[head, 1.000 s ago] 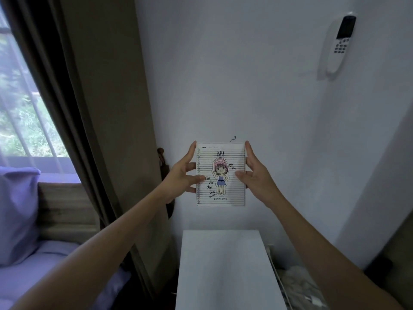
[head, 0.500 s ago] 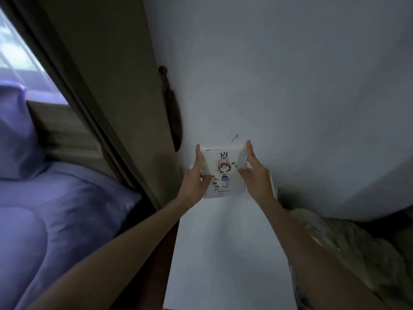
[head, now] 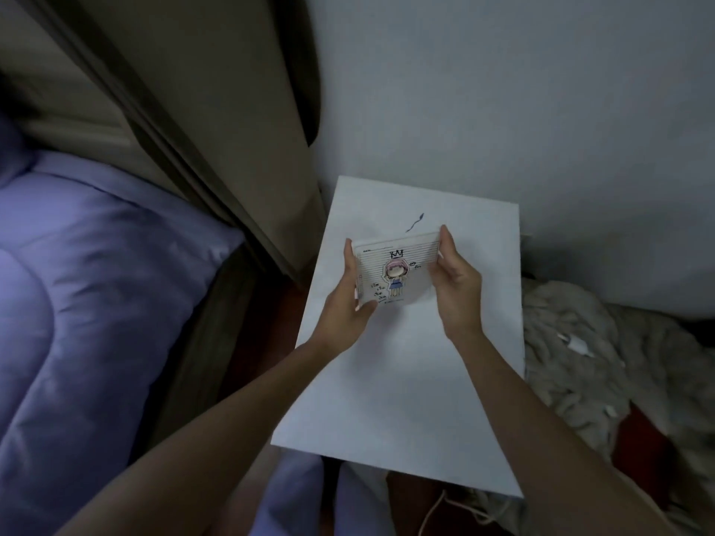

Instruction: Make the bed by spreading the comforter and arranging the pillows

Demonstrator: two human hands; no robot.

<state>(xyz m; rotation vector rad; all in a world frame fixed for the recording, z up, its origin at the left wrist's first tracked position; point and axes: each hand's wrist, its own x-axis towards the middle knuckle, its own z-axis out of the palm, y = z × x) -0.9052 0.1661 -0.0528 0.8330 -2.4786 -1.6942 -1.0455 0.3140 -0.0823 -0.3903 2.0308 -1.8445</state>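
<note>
A lined card with a drawing of a crowned, pink-haired girl (head: 394, 270) is held over a white bedside table (head: 406, 381). My left hand (head: 350, 303) grips its left edge, thumb on the lower front. My right hand (head: 454, 282) grips its right edge, fingertips at the top corner. The lavender comforter (head: 85, 288) lies spread on the bed at the left, beside the table. No pillow is plainly in view.
A brown curtain (head: 216, 110) hangs between the bed and the white wall (head: 522, 90). A shaggy cream rug or throw (head: 580, 361) is heaped right of the table, with a cord (head: 433, 512) on the floor below.
My view has tilted down from the wall to the table top. Both hands have lowered the card from in front of the wall to just above the table.
</note>
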